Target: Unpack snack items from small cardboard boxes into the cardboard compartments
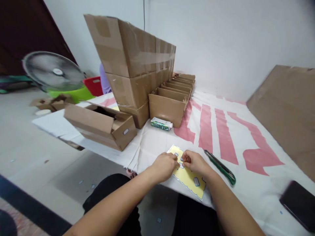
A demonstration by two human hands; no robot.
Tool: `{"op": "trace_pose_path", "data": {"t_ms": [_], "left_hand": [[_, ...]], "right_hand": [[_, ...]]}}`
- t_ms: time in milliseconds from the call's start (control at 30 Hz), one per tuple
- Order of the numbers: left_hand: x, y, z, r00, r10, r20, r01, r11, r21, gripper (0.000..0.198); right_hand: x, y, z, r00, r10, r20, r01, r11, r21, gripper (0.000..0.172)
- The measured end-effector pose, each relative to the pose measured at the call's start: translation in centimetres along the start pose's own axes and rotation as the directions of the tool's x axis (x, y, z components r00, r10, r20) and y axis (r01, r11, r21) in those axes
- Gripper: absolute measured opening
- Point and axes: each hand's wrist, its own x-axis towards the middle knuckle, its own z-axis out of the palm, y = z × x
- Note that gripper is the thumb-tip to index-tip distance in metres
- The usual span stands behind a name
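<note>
A yellow sticker sheet point(189, 178) with small grey-white labels lies at the near edge of the white table cover. My left hand point(163, 165) rests on its left side, fingers curled and pinched at the sheet. My right hand point(195, 162) is beside it, fingertips pinched on a small label on the sheet. The two hands almost touch above the sheet's middle.
A green utility knife point(221, 167) lies right of my hands. A small green-white box point(161, 124) sits ahead, before a row of open cardboard boxes point(169, 105) and a taped stack point(133, 65). An open carton point(100, 124) lies left, a black phone point(299, 205) right, a fan point(52, 70) far left.
</note>
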Motion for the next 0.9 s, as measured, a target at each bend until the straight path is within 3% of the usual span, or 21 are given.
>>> {"op": "trace_pose_path", "data": {"t_ms": [167, 367, 500, 567, 700, 900], "left_hand": [[0.0, -0.2, 0.4, 0.999, -0.001, -0.047, -0.001, 0.999, -0.034, 0.02], [-0.1, -0.3, 0.2, 0.999, 0.003, -0.037, -0.006, 0.996, -0.09, 0.017], [-0.1, -0.2, -0.1, 0.999, -0.002, -0.033, -0.001, 0.996, -0.092, 0.019], [-0.1, 0.0, -0.2, 0.999, 0.0, -0.036, -0.003, 0.996, -0.085, 0.018], [0.2, 0.0, -0.4, 1.0, 0.002, -0.024, -0.004, 0.996, -0.088, 0.019], [0.5, -1.2, -0.5, 0.998, 0.036, -0.054, -0.044, 0.985, -0.167, 0.021]], "right_hand": [[0.1, 0.2, 0.2, 1.0, -0.018, -0.017, 0.02, 0.993, 0.116, 0.019], [0.4, 0.8, 0.4, 0.998, -0.039, 0.054, 0.029, 0.986, 0.166, 0.025], [0.4, 0.8, 0.1, 0.998, -0.025, -0.055, 0.037, 0.975, 0.221, 0.02], [0.4, 0.6, 0.2, 0.997, -0.034, -0.073, 0.048, 0.977, 0.21, 0.024], [0.3, 0.0, 0.7, 0.999, -0.027, 0.028, 0.023, 0.991, 0.131, 0.031], [-0.1, -0.4, 0.5, 0.997, -0.07, 0.028, 0.068, 0.995, 0.076, 0.026]]}}
